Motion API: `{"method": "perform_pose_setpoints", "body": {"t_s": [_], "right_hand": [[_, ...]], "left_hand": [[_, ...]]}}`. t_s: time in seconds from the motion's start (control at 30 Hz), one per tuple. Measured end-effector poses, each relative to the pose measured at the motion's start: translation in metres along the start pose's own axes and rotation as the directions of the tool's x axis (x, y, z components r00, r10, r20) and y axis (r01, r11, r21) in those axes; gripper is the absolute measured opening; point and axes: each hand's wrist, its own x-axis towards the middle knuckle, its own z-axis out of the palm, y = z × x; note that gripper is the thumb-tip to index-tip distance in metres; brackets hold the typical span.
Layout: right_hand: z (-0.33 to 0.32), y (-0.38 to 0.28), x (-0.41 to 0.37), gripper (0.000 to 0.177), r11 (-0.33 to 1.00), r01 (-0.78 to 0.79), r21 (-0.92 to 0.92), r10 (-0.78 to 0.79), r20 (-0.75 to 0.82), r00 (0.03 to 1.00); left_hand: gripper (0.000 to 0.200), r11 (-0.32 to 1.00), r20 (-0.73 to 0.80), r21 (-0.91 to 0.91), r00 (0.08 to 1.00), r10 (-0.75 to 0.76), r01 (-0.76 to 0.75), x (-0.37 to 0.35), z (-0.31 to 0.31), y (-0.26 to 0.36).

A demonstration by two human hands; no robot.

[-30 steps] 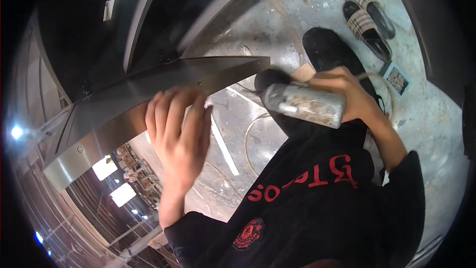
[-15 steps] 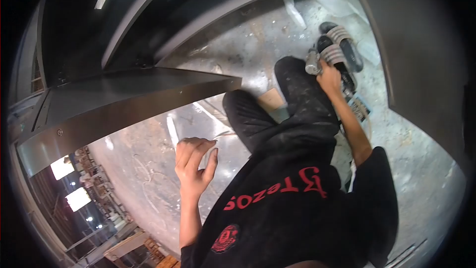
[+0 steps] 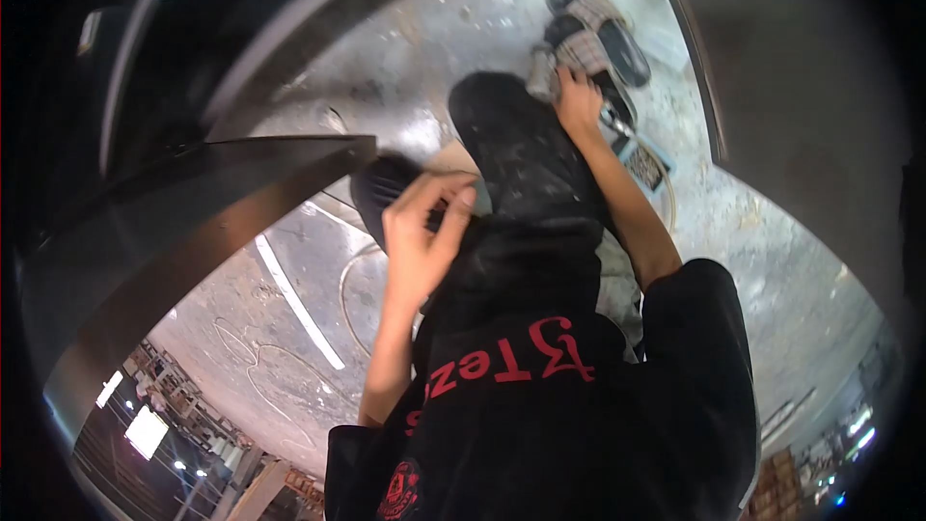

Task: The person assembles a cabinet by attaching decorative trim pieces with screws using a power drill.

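Note:
My right hand (image 3: 577, 101) reaches down to the concrete floor beside my raised knee. It is closed around a grey cylindrical tool (image 3: 540, 69) right next to a pair of sandals (image 3: 603, 29). Much of the tool is hidden by my leg. My left hand (image 3: 424, 232) hovers in front of my chest with its fingers loosely curled and nothing in it. It is just off the end of a long shiny metal panel (image 3: 193, 198) and does not touch it.
A small box of screws (image 3: 644, 166) lies on the floor by my right forearm. A scrap of cardboard (image 3: 451, 156) sits by my knee. A dark cabinet wall (image 3: 801, 106) stands at the right. Chalk marks cross the floor (image 3: 299, 309).
My left hand let go of the metal panel and drew back toward my chest. My right hand carried the grey tool from chest height down to the floor by the sandals.

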Motion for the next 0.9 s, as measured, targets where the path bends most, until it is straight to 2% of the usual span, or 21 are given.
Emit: {"method": "perform_pose_setpoints", "body": {"t_s": [0.03,0.17,0.2,0.27,0.3,0.37,0.4,0.47,0.5,0.53,0.57,0.6,0.63,0.67,0.7,0.73,0.77,0.8,0.83,0.87,0.9], "right_hand": [[0.000,-0.001,-0.002,0.061,1.000,0.011,-0.003,-0.011,-0.038,0.999],[-0.012,0.003,-0.011,0.062,0.992,0.052,0.114,-0.056,0.029,0.998],[-0.021,0.002,-0.015,0.056,0.989,0.043,0.139,-0.051,0.054,0.997],[-0.027,0.012,-0.034,0.047,0.969,0.184,0.163,-0.163,-0.131,0.978],[-0.035,0.020,-0.043,0.042,0.952,0.258,0.162,-0.219,-0.228,0.949],[-0.072,0.030,-0.077,0.029,0.940,0.004,0.342,0.066,-0.193,0.979],[-0.081,0.045,-0.093,0.024,0.918,-0.121,0.379,0.166,-0.088,0.982],[-0.072,0.083,-0.127,0.022,0.969,-0.237,0.061,0.227,0.147,0.963],[-0.034,0.115,-0.143,0.025,0.970,-0.242,-0.002,0.237,0.201,0.950],[-0.015,0.130,-0.162,0.031,0.970,-0.239,0.038,0.231,0.150,0.961],[-0.024,0.128,-0.174,0.038,0.969,-0.222,0.112,0.209,0.117,0.971],[-0.041,0.112,-0.179,0.043,0.974,-0.164,0.156,0.166,0.006,0.986],[-0.071,0.090,-0.177,0.032,0.969,-0.161,0.188,0.152,0.061,0.986],[-0.022,0.117,-0.173,0.036,0.971,-0.095,0.220,0.129,-0.145,0.981],[-0.020,0.114,-0.172,0.037,0.973,-0.107,0.206,0.135,-0.125,0.983],[-0.022,0.126,-0.166,0.039,0.975,-0.140,0.171,0.160,-0.113,0.981],[-0.016,0.132,-0.159,0.040,0.988,-0.085,0.127,0.101,-0.123,0.987],[-0.010,0.133,-0.155,0.042,0.993,-0.112,0.040,0.115,-0.070,0.991],[0.026,0.155,-0.150,0.042,0.990,-0.118,-0.078,0.110,-0.110,0.988],[0.078,0.195,-0.146,0.038,0.980,0.009,-0.197,-0.040,-0.154,0.987],[-0.010,0.137,-0.154,0.030,0.982,-0.152,-0.110,0.153,-0.001,0.988]], "left_hand": [[0.015,1.000,-0.020,-0.011,1.000,0.007,-0.007,-0.006,0.003,-0.005],[0.019,0.989,-0.031,-0.045,0.989,-0.143,0.142,-0.051,0.013,-0.028],[0.019,0.987,-0.029,-0.024,0.987,-0.158,0.158,-0.063,0.014,-0.028],[0.021,0.984,-0.051,-0.025,0.983,-0.175,0.174,-0.089,0.021,-0.028],[0.021,0.992,-0.062,-0.001,0.990,-0.126,0.126,-0.099,0.024,-0.027],[0.021,0.993,-0.085,-0.033,0.989,-0.118,0.115,-0.116,0.034,-0.033],[0.021,0.985,-0.089,-0.095,0.984,-0.152,0.143,-0.121,0.040,-0.034],[0.020,0.976,-0.110,-0.170,0.981,-0.157,0.137,-0.126,0.052,-0.035],[0.020,0.981,-0.132,-0.166,0.984,-0.122,0.099,-0.124,0.058,-0.032],[0.019,0.996,-0.131,-0.086,0.990,-0.048,0.037,-0.120,0.061,-0.027],[0.018,0.995,-0.086,-0.092,0.995,-0.055,0.047,-0.117,0.062,-0.020],[0.021,0.998,-0.044,-0.062,0.999,0.026,-0.028,-0.112,0.059,-0.012],[0.020,0.987,-0.046,0.014,0.986,0.163,-0.162,-0.105,0.057,-0.008],[0.020,0.956,-0.083,0.008,0.953,0.291,-0.292,-0.097,0.061,-0.018],[0.021,0.972,-0.024,-0.055,0.973,0.229,-0.230,-0.095,0.051,0.000],[0.022,0.964,-0.050,-0.027,0.963,0.263,-0.265,-0.089,0.047,-0.002],[0.022,0.951,-0.056,-0.010,0.950,0.307,-0.308,-0.079,0.048,-0.006],[0.022,0.943,-0.093,-0.041,0.941,0.326,-0.330,-0.072,0.049,-0.009],[0.023,0.932,-0.125,-0.080,0.931,0.343,-0.354,-0.068,0.050,-0.012],[0.024,0.941,-0.099,-0.096,0.944,0.316,-0.325,-0.062,0.051,-0.015],[0.023,0.942,-0.091,-0.067,0.942,0.322,-0.329,-0.058,0.056,-0.018]]}}
